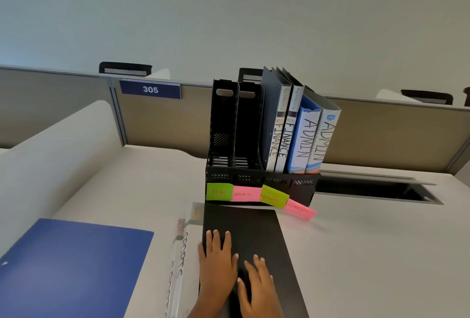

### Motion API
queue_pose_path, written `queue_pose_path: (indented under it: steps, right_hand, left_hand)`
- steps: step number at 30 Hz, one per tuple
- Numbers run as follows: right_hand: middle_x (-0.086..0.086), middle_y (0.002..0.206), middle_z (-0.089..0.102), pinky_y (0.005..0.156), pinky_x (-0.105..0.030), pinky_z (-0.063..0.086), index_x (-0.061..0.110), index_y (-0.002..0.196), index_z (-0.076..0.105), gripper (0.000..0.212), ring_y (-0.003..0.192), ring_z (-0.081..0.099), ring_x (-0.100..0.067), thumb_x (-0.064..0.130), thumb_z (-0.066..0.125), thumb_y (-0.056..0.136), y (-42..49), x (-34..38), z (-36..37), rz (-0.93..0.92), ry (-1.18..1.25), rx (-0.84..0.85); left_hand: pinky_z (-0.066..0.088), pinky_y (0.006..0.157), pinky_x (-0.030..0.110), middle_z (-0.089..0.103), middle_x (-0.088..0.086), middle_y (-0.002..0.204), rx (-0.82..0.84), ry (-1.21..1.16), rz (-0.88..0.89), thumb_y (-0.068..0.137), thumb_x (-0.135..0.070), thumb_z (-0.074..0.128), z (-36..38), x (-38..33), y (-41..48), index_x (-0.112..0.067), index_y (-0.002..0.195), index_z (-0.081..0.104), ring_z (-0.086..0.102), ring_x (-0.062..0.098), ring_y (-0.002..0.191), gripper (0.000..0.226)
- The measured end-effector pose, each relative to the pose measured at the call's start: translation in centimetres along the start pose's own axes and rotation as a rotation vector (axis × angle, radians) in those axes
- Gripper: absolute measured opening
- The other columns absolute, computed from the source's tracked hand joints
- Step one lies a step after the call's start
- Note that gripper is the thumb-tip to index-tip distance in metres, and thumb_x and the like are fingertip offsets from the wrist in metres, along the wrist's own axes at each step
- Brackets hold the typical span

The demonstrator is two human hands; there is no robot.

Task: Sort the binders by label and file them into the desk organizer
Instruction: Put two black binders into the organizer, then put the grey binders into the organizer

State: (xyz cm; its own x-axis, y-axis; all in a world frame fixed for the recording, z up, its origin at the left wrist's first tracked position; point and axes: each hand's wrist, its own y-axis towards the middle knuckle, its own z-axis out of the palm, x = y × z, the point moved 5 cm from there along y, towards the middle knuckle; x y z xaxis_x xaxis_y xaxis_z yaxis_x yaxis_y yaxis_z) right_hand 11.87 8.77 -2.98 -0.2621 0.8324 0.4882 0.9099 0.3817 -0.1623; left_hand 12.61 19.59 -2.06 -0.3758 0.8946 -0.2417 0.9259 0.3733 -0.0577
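Plain off-white wall (229,12) at far side, evenly lit. Beige cubicle partition (381,134) w/ grey top rail runs left to right behind white desk (368,241). Blue "305" plate (150,89) on partition, far left. Black chair backs (124,68) show over it. Open cable hatch (381,190) in desk, right. White curved divider (50,165) near left.

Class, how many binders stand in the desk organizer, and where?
4. Right of two empty slots, left to right: first FINANCE binder, second FINANCE binder, blue ADMIN binder, grey ADMIN binder. None appears hidden.
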Motion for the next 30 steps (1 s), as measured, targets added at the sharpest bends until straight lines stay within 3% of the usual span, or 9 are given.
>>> queue_pose_path:
  steps: [3,6,9,11,13,15,18,25,30]
  right_hand:
    - [0.002,0.158,-0.004,0.118,-0.034,0.003,0.025,0.146,0.018,0.071,0.146,-0.003,-0.015,0.057,0.008,0.084,-1.4,1.0,1.0,0.006,-0.058,0.065]
    - [0.001,0.158,-0.003,0.117,-0.035,0.0,0.025,0.148,0.011,0.101,0.146,-0.002,-0.015,0.061,-0.011,0.056,-2.7,1.2,1.8,-0.007,-0.1,0.086]
    - [0.001,0.158,-0.003,0.11,-0.025,-0.005,0.025,0.148,0.008,0.108,0.146,-0.003,-0.015,0.059,-0.015,0.048,-3.3,0.8,2.1,-0.009,-0.085,0.049]
    - [0.001,0.158,-0.002,0.109,-0.023,-0.006,0.025,0.148,0.008,0.107,0.146,-0.002,-0.015,0.059,-0.016,0.049,-4.0,0.6,2.1,0.0,-0.089,0.052]
    - [0.003,0.158,-0.001,0.115,-0.028,-0.004,0.026,0.148,0.008,0.106,0.146,-0.002,-0.014,0.059,-0.017,0.05,-4.8,0.4,2.1,0.024,-0.099,0.058]
    - [0.004,0.158,0.0,0.117,-0.031,-0.002,0.026,0.148,0.009,0.091,0.146,-0.001,-0.014,0.062,-0.011,0.066,-5.8,0.6,2.2,0.058,-0.076,0.078]
    - [0.0,0.158,0.002,0.117,-0.035,0.001,0.024,0.148,0.011,0.058,0.146,-0.001,-0.018,0.047,0.021,0.096,-6.7,1.4,2.3,0.076,-0.103,0.09]
    - [-0.009,0.157,0.007,0.117,-0.044,0.011,0.021,0.147,0.016,0.062,0.145,0.002,-0.029,0.051,0.029,0.095,-8.7,4.9,3.3,0.078,-0.094,0.144]
    - [-0.017,0.156,-0.001,0.114,-0.053,0.014,0.019,0.148,0.005,0.086,0.143,-0.001,-0.039,0.061,0.044,0.085,-9.5,7.9,4.4,0.129,-0.15,0.267]
  left_hand:
    - [-0.001,0.12,0.04,-0.004,0.007,0.159,0.039,0.076,-0.009,0.101,-0.038,0.019,0.1,1.3,-1.7,-0.021,0.15,0.003,-0.005,0.027,0.147,0.054]
    - [0.028,0.113,0.045,0.03,0.013,0.151,-0.023,0.095,0.002,0.099,-0.034,0.026,-0.4,2.2,-3.4,-0.016,0.14,0.042,0.034,0.033,0.138,0.047]
    - [0.057,0.073,0.044,0.074,0.011,0.102,-0.056,0.077,0.043,0.098,-0.038,0.01,0.1,3.6,-4.5,-0.017,0.091,0.077,0.072,0.031,0.091,0.071]
    - [0.058,0.069,0.044,0.074,0.012,0.1,-0.111,0.029,0.001,0.093,-0.044,0.039,0.1,4.6,-5.6,-0.016,0.09,0.077,0.072,0.031,0.089,0.048]
    - [0.053,0.087,0.043,0.062,0.016,0.125,-0.094,-0.109,-0.006,0.076,-0.037,0.071,-1.0,4.6,-7.0,-0.012,0.114,0.067,0.062,0.034,0.113,0.045]
    - [0.029,0.113,0.035,0.022,0.011,0.155,-0.055,-0.211,-0.065,0.094,-0.035,0.047,-1.0,4.8,-7.9,-0.013,0.145,0.029,0.026,0.027,0.143,0.058]
    - [0.018,0.117,0.026,0.0,0.002,0.159,-0.059,-0.337,-0.179,0.099,-0.037,0.03,-0.9,5.7,-9.1,-0.015,0.149,0.001,0.011,0.02,0.147,0.062]
    - [0.031,0.112,0.027,0.024,0.001,0.155,-0.067,-0.526,-0.203,0.1,-0.029,0.032,-1.4,7.3,-12.5,-0.013,0.146,0.018,0.033,0.018,0.14,0.052]
    - [0.045,0.096,0.028,0.047,0.01,0.139,-0.049,-0.744,-0.289,0.097,-0.02,0.042,-2.6,9.1,-13.5,-0.008,0.134,0.039,0.052,0.023,0.122,0.039]
